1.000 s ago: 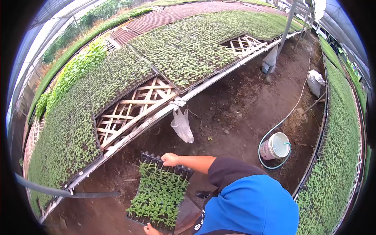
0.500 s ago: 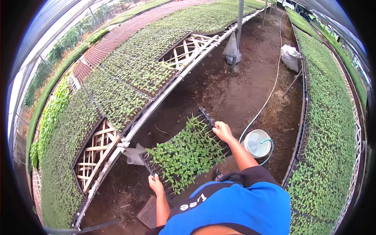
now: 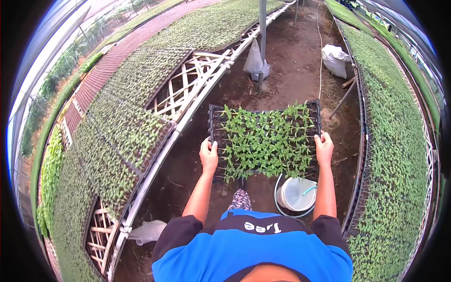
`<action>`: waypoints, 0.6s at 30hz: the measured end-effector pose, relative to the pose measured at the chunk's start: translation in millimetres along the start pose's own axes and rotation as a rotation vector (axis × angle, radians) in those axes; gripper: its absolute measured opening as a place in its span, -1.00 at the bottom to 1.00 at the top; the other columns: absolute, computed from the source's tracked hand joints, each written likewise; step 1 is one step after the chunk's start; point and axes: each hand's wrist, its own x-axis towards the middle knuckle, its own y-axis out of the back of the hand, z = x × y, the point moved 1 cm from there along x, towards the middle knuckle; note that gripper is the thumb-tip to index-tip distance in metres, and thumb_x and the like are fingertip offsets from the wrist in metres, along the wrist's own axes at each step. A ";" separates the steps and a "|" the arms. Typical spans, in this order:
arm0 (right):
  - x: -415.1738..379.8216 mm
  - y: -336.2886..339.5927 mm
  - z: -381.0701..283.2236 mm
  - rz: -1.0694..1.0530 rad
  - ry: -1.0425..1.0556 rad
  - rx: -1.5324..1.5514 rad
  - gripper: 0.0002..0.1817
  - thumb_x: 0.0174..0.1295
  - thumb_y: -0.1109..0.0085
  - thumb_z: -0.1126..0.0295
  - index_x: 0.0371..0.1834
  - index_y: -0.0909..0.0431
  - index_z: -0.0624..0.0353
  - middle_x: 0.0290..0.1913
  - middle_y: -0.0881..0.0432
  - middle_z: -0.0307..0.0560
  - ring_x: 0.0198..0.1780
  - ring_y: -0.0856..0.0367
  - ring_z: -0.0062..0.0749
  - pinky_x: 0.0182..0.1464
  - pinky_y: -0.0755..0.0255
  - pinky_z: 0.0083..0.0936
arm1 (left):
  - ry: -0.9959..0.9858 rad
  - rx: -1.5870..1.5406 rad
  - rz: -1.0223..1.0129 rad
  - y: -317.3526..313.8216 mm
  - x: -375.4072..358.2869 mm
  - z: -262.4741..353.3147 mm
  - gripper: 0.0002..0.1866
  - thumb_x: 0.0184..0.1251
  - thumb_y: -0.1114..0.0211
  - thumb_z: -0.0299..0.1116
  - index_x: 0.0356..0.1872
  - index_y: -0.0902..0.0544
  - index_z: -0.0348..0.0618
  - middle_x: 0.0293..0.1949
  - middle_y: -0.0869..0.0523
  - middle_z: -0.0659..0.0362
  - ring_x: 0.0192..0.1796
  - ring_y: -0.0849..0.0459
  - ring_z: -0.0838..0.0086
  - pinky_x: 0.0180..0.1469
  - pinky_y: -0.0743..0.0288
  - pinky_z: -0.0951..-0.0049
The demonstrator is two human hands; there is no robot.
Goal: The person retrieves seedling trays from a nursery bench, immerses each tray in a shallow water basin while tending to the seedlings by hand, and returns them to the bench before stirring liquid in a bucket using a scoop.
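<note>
A black seedling tray [image 3: 216, 117] full of leafy green plants [image 3: 268, 141] is held out level in front of my body, above the dirt path. My left hand [image 3: 208, 152] grips its left edge, thumb up along the rim. On the opposite side my right hand [image 3: 324, 146] is closed on the right edge. The fingers under the tray are partly hidden.
Benches of seedling trays line the left [image 3: 108, 136] and right [image 3: 390, 141]. A white bucket [image 3: 297, 193] with a hose stands below the tray's right part. Ahead are a metal post [image 3: 262, 42], a hanging plastic bag [image 3: 253, 58] and a white sack [image 3: 335, 61].
The tray has swung from a slant at the lower left to straight ahead, raised and squared to my body. Both hands moved with it, still gripping its ends. The view has turned too.
</note>
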 end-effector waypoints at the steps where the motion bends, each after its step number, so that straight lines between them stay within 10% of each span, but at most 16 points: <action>1: 20.3 -8.4 6.1 0.017 0.024 -0.035 -0.67 0.07 -0.10 0.48 -0.67 -0.12 0.19 -0.67 -0.10 -0.32 -0.51 -0.14 -0.63 0.09 -0.28 -0.47 | -0.008 -0.020 -0.030 -22.8 22.1 -11.4 -0.75 0.16 -0.19 -0.45 -0.13 -0.52 -0.27 -0.55 -0.28 0.41 -0.48 -0.24 0.71 -0.42 -0.19 0.70; 13: 333.6 -95.1 95.2 0.224 -0.067 -0.148 -0.69 0.02 -0.12 0.52 -0.67 -0.15 0.21 -0.55 -0.39 -0.14 -0.21 -0.48 -0.44 -0.15 -0.31 -0.50 | -0.143 0.000 -0.275 -333.9 319.0 -49.4 -0.76 0.12 -0.20 -0.49 -0.17 -0.49 -0.34 -0.52 -0.27 0.32 -0.45 -0.24 0.61 -0.35 -0.24 0.62; 14: 356.3 -95.1 99.7 0.251 -0.070 -0.179 -0.69 0.01 -0.13 0.51 -0.67 -0.15 0.22 -0.55 -0.41 -0.10 -0.19 -0.50 -0.40 -0.16 -0.32 -0.49 | -0.063 -0.007 -0.292 -360.6 336.4 -43.0 -0.74 0.10 -0.20 -0.52 -0.59 -0.26 -0.29 -0.30 -0.51 0.04 -0.29 -0.45 0.33 -0.17 -0.32 0.45; 18: 454.1 -96.8 130.7 0.333 -0.079 -0.215 -0.68 -0.02 -0.15 0.49 -0.68 -0.15 0.23 -0.57 -0.38 0.02 -0.13 -0.55 -0.23 -0.20 -0.33 -0.45 | -0.079 -0.099 -0.317 -470.7 398.2 -34.0 -0.80 0.11 -0.19 -0.51 -0.55 -0.33 -0.29 -0.27 -0.53 0.12 -0.42 -0.32 0.51 -0.36 -0.25 0.53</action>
